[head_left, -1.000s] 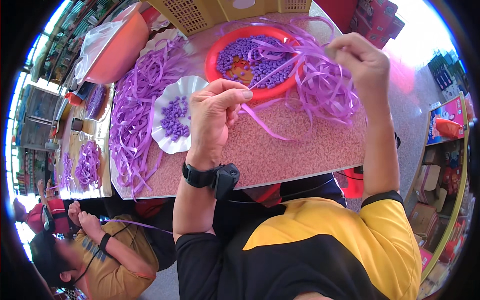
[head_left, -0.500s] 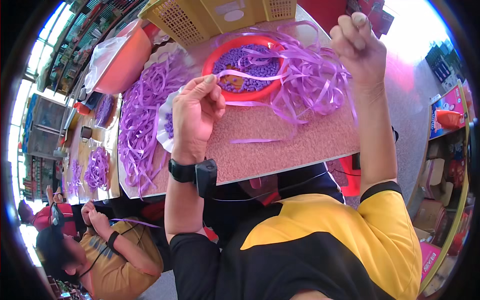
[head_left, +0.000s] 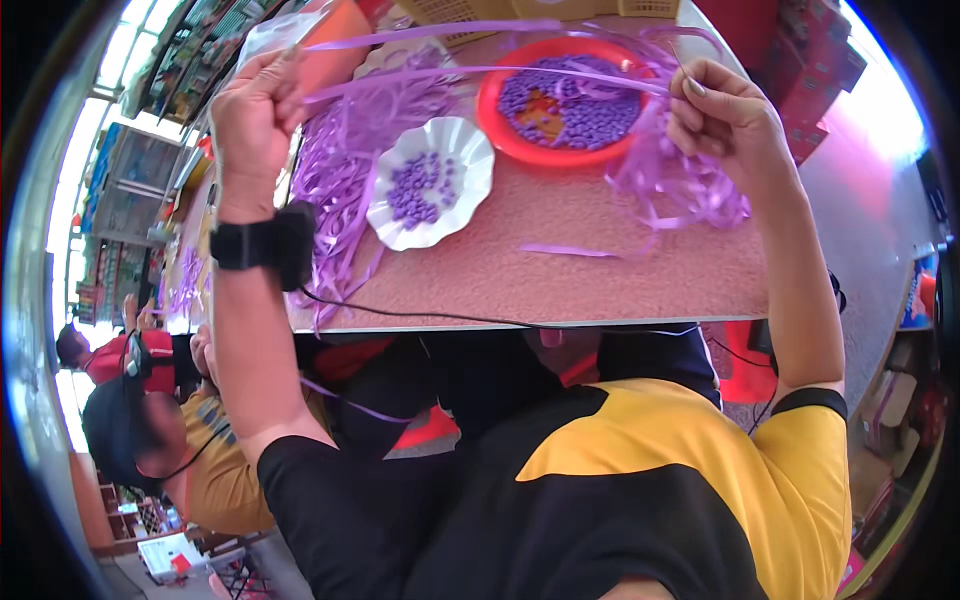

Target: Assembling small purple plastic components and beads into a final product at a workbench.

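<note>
A purple ribbon (head_left: 500, 75) is stretched nearly level between my two raised hands, above the table. My left hand (head_left: 255, 110), at the far left, is closed on the ribbon; a second ribbon strand runs from it toward the right. At the right, my right hand (head_left: 722, 120) pinches the ribbon's other end, and a thin, needle-like sliver (head_left: 682, 58) sticks up at its fingertips. Below the ribbon are a red round tray (head_left: 505, 138) of small purple beads and a white scalloped dish (head_left: 468, 205) with fewer beads.
Loose purple ribbons (head_left: 340, 170) are heaped at the left, and another tangle (head_left: 690, 190) lies right of the tray. A yellow basket (head_left: 470, 12) stands at the back. A black cable (head_left: 430, 315) hangs from my left wrist strap. A co-worker (head_left: 215, 470) sits at lower left.
My left hand has moved left, away from my right hand, drawing the ribbon out long between them. The white dish, mostly hidden before, now shows whole. The view has shifted.
</note>
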The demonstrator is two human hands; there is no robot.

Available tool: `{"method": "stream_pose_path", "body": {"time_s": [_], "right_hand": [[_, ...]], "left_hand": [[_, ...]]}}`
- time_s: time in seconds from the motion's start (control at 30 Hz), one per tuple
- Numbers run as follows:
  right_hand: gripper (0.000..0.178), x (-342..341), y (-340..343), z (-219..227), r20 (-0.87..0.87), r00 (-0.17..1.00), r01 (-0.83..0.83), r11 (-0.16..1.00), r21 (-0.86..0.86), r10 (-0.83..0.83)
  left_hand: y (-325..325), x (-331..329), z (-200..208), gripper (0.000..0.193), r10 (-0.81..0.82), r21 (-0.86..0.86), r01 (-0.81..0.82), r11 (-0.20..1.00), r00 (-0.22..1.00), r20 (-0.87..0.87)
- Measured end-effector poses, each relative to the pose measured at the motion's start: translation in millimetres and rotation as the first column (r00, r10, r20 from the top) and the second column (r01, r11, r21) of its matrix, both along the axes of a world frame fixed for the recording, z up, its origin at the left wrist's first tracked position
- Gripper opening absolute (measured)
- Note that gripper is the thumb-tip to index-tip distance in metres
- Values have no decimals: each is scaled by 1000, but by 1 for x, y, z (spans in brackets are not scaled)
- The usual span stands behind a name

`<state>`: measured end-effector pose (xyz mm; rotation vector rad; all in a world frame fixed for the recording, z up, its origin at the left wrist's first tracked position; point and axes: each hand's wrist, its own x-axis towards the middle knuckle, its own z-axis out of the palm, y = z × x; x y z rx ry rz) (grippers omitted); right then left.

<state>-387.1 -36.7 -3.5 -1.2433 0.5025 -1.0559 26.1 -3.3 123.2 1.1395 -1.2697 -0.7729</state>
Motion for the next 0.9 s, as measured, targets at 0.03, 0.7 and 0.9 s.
{"method": "stream_pose_path", "body": {"time_s": [0.03, 0.7, 0.9], "right_hand": [[13, 1, -2, -4, -39, 999, 22, 1000, 20, -21], [21, -13, 14, 0, 246, 967, 109, 981, -162, -67], [16, 11, 12, -7, -595, 783, -60, 931, -360, -179]], "left_hand": [[-7, 20, 4, 19, 49, -1, -49, 999, 999, 20], [-35, 221, -84, 12, 408, -623, -238, 745, -576, 708], [-17, 197, -87, 18, 329, -215, -342, 915, 322, 888]]}}
